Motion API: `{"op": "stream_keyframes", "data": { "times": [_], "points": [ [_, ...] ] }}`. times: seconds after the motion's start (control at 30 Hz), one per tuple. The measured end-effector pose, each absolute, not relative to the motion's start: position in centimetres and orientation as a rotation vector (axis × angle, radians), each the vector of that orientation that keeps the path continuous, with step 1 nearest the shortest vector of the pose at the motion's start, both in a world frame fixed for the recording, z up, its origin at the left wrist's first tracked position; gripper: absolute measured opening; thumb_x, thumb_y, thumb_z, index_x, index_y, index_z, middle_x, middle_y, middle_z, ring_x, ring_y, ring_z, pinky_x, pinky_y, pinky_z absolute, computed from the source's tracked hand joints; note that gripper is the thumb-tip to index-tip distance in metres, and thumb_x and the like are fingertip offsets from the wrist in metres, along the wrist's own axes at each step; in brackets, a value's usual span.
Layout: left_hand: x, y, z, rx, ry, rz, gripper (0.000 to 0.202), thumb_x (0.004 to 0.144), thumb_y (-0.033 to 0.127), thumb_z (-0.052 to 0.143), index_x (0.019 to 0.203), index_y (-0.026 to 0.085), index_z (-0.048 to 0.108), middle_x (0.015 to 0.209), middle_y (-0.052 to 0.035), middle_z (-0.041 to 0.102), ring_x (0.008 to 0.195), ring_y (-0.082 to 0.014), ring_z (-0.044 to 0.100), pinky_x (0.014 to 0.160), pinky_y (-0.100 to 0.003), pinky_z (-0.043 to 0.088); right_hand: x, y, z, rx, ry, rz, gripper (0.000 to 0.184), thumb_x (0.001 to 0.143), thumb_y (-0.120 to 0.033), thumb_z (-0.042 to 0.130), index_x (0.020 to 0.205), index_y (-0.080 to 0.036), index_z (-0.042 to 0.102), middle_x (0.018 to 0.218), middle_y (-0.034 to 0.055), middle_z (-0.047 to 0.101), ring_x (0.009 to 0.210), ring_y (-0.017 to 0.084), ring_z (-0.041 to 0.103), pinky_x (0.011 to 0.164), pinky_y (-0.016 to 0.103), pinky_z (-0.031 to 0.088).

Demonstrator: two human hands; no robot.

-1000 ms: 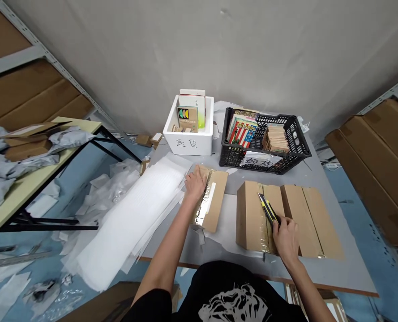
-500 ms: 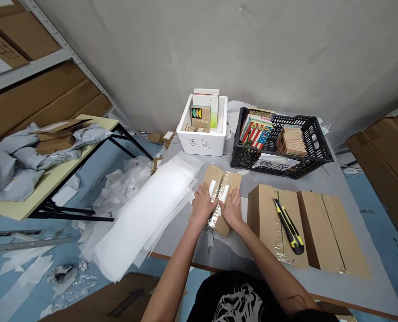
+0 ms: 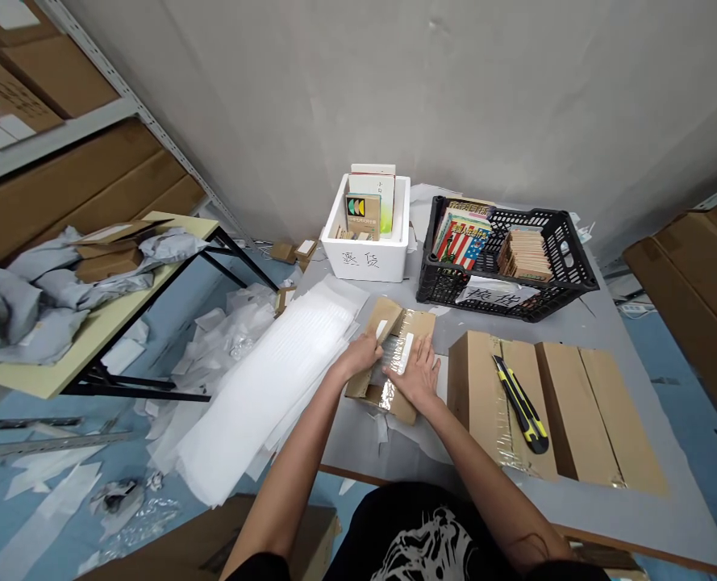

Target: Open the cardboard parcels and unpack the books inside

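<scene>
A small cardboard box [image 3: 423,323] with torn clear tape along its top seam lies on the grey table in front of me. Its left flap [image 3: 385,313] is lifted, leaving a gap with a greyish inside. My left hand [image 3: 361,355] is closed on the edge of that flap. Over the right flap, which carries a white label, my right hand [image 3: 417,374] lies with its fingers apart, pressing down. To the right, a black and yellow utility knife [image 3: 520,403] rests on a larger cardboard box [image 3: 479,379]; another cardboard box [image 3: 597,411] stands beside it.
Behind stand a white foam bin [image 3: 367,262] with books and a black crate [image 3: 509,298] of books. White foam sheets [image 3: 273,379] overhang the table's left edge. A side table [image 3: 107,327] bears grey mailing bags. Crumpled packing [image 3: 231,323] litters the floor.
The box's left flap has come up, with my left hand moving slightly left and closing on it. The seam has parted. My right hand stays on the right flap.
</scene>
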State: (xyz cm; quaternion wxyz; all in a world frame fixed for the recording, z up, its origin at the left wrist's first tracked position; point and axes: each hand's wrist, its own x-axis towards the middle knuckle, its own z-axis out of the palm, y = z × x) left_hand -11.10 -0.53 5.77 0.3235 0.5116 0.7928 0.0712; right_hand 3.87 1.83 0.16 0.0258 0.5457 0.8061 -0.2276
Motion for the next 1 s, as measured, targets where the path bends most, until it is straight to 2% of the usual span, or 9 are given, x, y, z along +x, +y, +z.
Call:
{"op": "stream_keyframes", "data": {
  "times": [0.07,0.13,0.2,0.27,0.37,0.5,0.7,0.83,1.0],
  "points": [
    [-11.9,-0.6,5.7,1.351,2.066,0.226,0.040,0.081,0.019,0.042,0.118,0.012,0.053,0.114,-0.0158,0.065,0.103,-0.0289,0.063,0.086,-0.036,0.047,3.6,1.8,0.3,1.723,2.481,-0.670,0.101,0.078,-0.060,0.048,0.147,0.000,0.006,0.155,0.0228,-0.006,0.140,0.039,0.009,0.109,0.058,0.009],
    [-13.1,-1.3,5.5,1.334,2.040,0.347,0.042,0.080,0.017,0.038,0.120,0.013,0.052,0.118,-0.0130,0.064,0.106,-0.0255,0.061,0.087,-0.034,0.047,3.6,1.8,0.6,1.794,2.462,-0.679,0.097,0.076,-0.049,0.053,0.146,0.001,0.010,0.155,0.0251,-0.004,0.137,0.041,0.016,0.107,0.057,0.018],
    [-14.6,-2.6,4.9,1.209,1.978,0.576,0.043,0.080,0.021,0.037,0.120,0.013,0.051,0.120,-0.0106,0.064,0.106,-0.0233,0.061,0.087,-0.033,0.049,3.8,1.9,1.0,1.843,2.471,-0.746,0.092,0.074,-0.039,0.056,0.146,0.001,0.014,0.155,0.0248,-0.002,0.134,0.042,0.022,0.102,0.051,0.031],
    [-15.9,-4.2,4.0,1.010,1.879,0.791,0.044,0.080,0.030,0.040,0.119,0.013,0.051,0.116,-0.0094,0.065,0.102,-0.0230,0.062,0.085,-0.034,0.051,4.1,2.0,1.3,1.810,2.509,-0.848,0.089,0.071,-0.032,0.056,0.145,0.000,0.016,0.155,0.0231,0.000,0.134,0.042,0.022,0.100,0.046,0.036],
    [-16.6,-6.3,2.5,0.824,1.839,0.929,0.047,0.079,0.038,0.044,0.119,0.013,0.050,0.112,-0.0087,0.067,0.099,-0.0228,0.063,0.083,-0.035,0.053,4.8,2.7,1.6,1.709,2.520,-1.005,0.089,0.071,-0.028,0.055,0.145,0.000,0.016,0.155,0.0236,0.000,0.139,0.039,0.014,0.108,0.044,0.027],
    [-15.9,-7.2,1.5,0.753,1.864,1.012,0.046,0.079,0.037,0.046,0.118,0.013,0.051,0.111,-0.0094,0.067,0.098,-0.0227,0.064,0.083,-0.036,0.053,6.3,4.4,1.2,1.580,2.499,-1.252,0.089,0.072,-0.027,0.052,0.147,-0.001,0.011,0.156,0.0215,0.001,0.144,0.029,0.001,0.115,0.040,0.012],
    [-15.8,-7.2,1.1,0.766,1.869,1.045,0.046,0.078,0.039,0.048,0.116,0.014,0.051,0.109,-0.0107,0.068,0.099,-0.0239,0.064,0.086,-0.037,0.051,8.8,6.3,1.1,1.447,2.472,-1.501,0.083,0.075,-0.026,0.044,0.149,-0.006,0.011,0.157,0.0177,0.005,0.144,0.023,0.006,0.115,0.037,0.012],
    [-15.8,-7.2,1.1,0.853,1.963,0.962,0.039,0.081,0.031,0.044,0.117,0.015,0.050,0.115,-0.0110,0.066,0.104,-0.0231,0.062,0.090,-0.036,0.048,7.5,5.6,2.3,1.448,2.458,-1.328,0.085,0.076,-0.025,0.049,0.148,-0.003,0.010,0.156,0.0225,0.002,0.144,0.026,0.003,0.114,0.041,0.015],
    [-14.3,-7.1,2.5,1.089,2.195,0.590,0.035,0.088,0.025,0.037,0.121,0.017,0.046,0.111,-0.0126,0.067,0.104,-0.0273,0.062,0.086,-0.038,0.046,2.2,4.3,3.5,1.633,2.281,-0.812,0.083,0.077,-0.017,0.056,0.146,0.001,0.016,0.154,0.0274,0.002,0.141,0.041,-0.002,0.103,0.063,0.025]
  ]
}}
